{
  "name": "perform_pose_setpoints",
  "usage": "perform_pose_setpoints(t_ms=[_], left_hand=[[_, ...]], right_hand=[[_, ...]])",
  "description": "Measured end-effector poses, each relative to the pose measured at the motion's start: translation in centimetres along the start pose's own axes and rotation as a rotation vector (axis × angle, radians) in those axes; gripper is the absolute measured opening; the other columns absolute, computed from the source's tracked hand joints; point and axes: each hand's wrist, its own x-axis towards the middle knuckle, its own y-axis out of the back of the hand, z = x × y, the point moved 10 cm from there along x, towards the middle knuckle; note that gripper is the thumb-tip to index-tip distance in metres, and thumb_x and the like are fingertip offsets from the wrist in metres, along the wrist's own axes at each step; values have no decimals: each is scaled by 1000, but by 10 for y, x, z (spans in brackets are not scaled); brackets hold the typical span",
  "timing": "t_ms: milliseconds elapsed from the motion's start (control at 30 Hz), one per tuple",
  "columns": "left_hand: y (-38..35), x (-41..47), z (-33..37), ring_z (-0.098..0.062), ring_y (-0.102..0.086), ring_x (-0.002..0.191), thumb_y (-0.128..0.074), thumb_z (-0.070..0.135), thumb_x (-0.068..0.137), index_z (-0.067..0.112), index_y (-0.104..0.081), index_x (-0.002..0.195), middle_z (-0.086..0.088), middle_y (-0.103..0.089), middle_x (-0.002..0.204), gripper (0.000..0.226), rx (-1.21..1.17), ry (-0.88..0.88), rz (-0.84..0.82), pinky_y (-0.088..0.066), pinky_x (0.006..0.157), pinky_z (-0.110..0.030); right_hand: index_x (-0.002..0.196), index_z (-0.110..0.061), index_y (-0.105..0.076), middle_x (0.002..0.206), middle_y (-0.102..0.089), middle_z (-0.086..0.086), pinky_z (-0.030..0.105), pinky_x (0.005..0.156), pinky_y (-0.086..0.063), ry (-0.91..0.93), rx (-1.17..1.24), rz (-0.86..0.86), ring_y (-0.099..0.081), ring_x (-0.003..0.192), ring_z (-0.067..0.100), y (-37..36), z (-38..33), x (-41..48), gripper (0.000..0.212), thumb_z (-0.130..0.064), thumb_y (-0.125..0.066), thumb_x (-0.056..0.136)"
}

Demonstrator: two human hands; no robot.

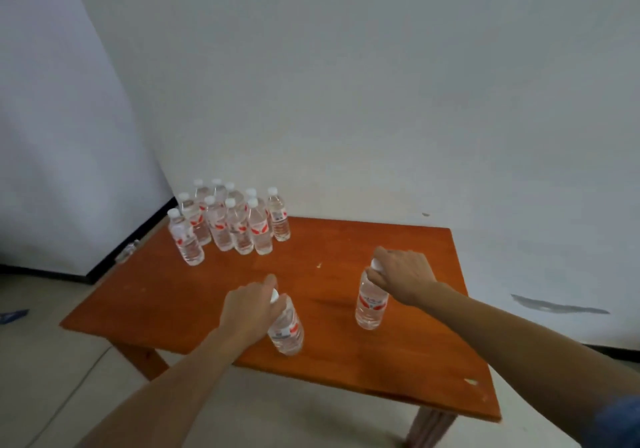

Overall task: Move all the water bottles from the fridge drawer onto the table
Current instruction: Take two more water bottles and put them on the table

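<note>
My left hand (247,309) grips the top of a clear water bottle (287,329) with a white cap and red label, tilted a little over the near middle of the orange-brown wooden table (173,302). My right hand (403,272) holds the cap end of a second bottle (371,303), upright on the table further right. Several more water bottles (230,224) stand clustered upright at the table's far left corner. The fridge drawer is out of view.
White walls close the scene behind and to the left, with a dark skirting strip (138,236) along the floor. A small clear object (127,250) lies by the table's left edge. The pale floor (52,361) surrounds the table.
</note>
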Motion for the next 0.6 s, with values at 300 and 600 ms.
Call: perform_pose_setpoints(t_ms=[300, 600], left_hand=[[-43, 134, -64, -6, -58, 71, -42, 46, 97, 23, -53, 106, 9, -63, 87, 27, -82, 4, 8, -37, 56, -17], [-87, 291, -108, -17, -65, 92, -38, 46, 99, 20, -43, 134, -2, -64, 119, 44, -116, -236, -37, -51, 73, -27]], right_hand=[[114, -21, -51, 101, -65, -4, 25, 55, -42, 28, 6, -41, -59, 72, 13, -53, -16, 156, 41, -55, -35, 98], [124, -21, -50, 119, -64, 0, 27, 67, -45, -87, 46, -76, -65, 90, 18, -96, -29, 307, 40, -51, -37, 100]])
